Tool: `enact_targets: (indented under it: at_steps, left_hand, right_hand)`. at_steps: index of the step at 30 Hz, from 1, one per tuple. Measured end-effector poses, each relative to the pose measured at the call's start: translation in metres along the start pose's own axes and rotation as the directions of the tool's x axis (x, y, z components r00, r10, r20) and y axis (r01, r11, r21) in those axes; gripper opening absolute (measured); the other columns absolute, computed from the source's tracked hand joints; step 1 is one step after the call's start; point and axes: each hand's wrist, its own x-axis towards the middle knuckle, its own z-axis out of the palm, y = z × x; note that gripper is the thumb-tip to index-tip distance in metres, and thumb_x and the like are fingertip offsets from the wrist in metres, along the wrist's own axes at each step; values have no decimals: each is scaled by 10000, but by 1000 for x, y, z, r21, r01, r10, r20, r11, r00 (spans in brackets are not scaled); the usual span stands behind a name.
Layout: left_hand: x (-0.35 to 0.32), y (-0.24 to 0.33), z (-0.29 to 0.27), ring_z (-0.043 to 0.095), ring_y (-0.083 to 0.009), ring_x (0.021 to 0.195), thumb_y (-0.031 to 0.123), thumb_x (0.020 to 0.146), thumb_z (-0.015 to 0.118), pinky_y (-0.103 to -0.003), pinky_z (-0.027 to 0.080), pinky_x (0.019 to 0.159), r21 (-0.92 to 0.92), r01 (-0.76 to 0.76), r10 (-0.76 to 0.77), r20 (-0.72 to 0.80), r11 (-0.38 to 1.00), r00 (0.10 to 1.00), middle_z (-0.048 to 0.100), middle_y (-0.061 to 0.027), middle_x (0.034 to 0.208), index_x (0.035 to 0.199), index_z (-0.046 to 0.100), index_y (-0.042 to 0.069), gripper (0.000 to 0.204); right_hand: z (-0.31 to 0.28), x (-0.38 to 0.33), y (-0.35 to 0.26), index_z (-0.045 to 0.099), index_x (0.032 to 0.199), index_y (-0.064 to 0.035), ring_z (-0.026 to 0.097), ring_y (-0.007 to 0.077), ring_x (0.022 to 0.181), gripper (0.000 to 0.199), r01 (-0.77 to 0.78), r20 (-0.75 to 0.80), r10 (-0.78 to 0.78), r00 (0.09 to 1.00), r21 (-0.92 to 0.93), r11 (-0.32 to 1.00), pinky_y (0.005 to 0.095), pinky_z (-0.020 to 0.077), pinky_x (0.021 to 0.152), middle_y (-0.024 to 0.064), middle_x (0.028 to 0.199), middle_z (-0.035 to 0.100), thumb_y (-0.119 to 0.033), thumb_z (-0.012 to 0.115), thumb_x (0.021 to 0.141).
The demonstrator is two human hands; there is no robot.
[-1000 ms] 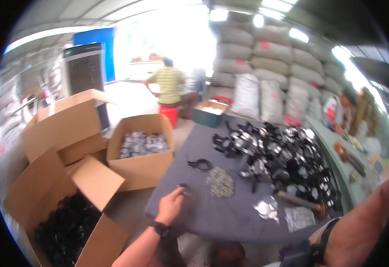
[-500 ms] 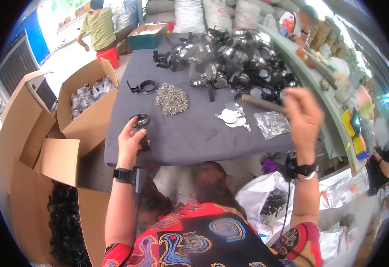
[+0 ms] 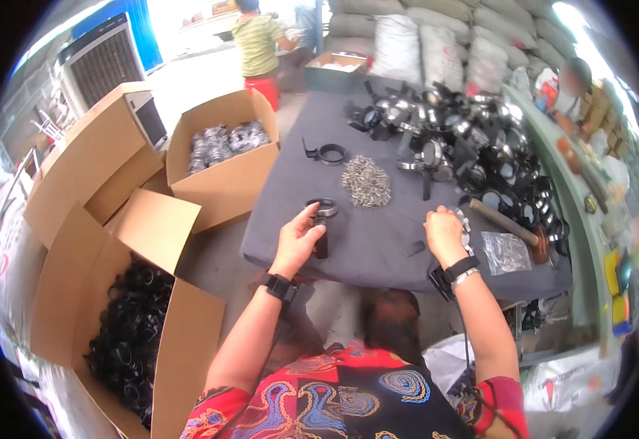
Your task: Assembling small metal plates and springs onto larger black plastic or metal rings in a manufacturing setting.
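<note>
My left hand [image 3: 297,240] grips a black ring with a handle [image 3: 324,208] near the table's front left edge, thumb and forefinger at the ring's side. Its handle hangs down toward the front edge. Over the middle right of the table, my right hand [image 3: 445,233] has its fingers curled together; whatever may be in them is hidden. Beside it lie white round pieces [image 3: 465,235], partly covered by the hand. A heap of small metal parts [image 3: 366,181] sits between and beyond both hands. Farther left rests another black ring with a strip [image 3: 331,154].
A large pile of black and silver ring parts [image 3: 473,139] covers the table's far right. A wooden-handled mallet [image 3: 506,219] and a clear bag of small metal parts [image 3: 507,253] lie at right. Cardboard boxes [image 3: 224,179] stand left. Another person [image 3: 257,47] sits beyond.
My right hand has come down and left, from above the mallet to beside the white pieces, and its fingers have closed. The view has swung left. My left hand still holds the black ring.
</note>
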Motion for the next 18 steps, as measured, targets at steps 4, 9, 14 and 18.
enact_targets:
  at_steps: [4, 9, 14, 18]
  left_hand:
    - [-3, 1, -1, 513, -38, 661, 49, 844, 626, -191, 432, 524, 0, -22, 22, 29, 1000, 999, 578, 19, 864, 1339, 493, 74, 513]
    - [-7, -9, 8, 529, -47, 715, 23, 814, 667, -212, 465, 644, -32, -62, 64, 56, 998, 996, 599, -12, 879, 1372, 432, 48, 606]
    - [-7, -2, 11, 550, -59, 787, 14, 817, 658, -225, 478, 725, -42, -52, 54, 58, 998, 997, 611, -27, 876, 1418, 353, 51, 675]
    - [-8, 2, 11, 536, -57, 725, 10, 812, 659, -221, 471, 697, 33, -80, 79, 52, 996, 996, 620, -39, 840, 1470, 241, 87, 783]
  right_hand:
    - [-8, -1, -1, 641, 743, -32, 621, 302, 759, 74, 58, -23, -60, 998, -58, 997, 402, 524, 656, 139, 767, 609, -58, 603, 685]
    - [-53, -3, 0, 594, 724, -27, 595, 295, 719, 75, 70, -255, -26, 967, 165, 984, 390, 483, 614, 126, 742, 618, -81, 598, 776]
    - [-79, -5, -26, 599, 790, -14, 599, 279, 686, 61, -189, 67, 197, 978, 679, 709, 329, 467, 600, 121, 750, 621, -58, 631, 819]
    - [-75, 13, -96, 579, 851, -15, 611, 272, 680, 44, 299, -393, 31, 919, 746, 596, 326, 482, 632, 127, 791, 620, -8, 616, 827]
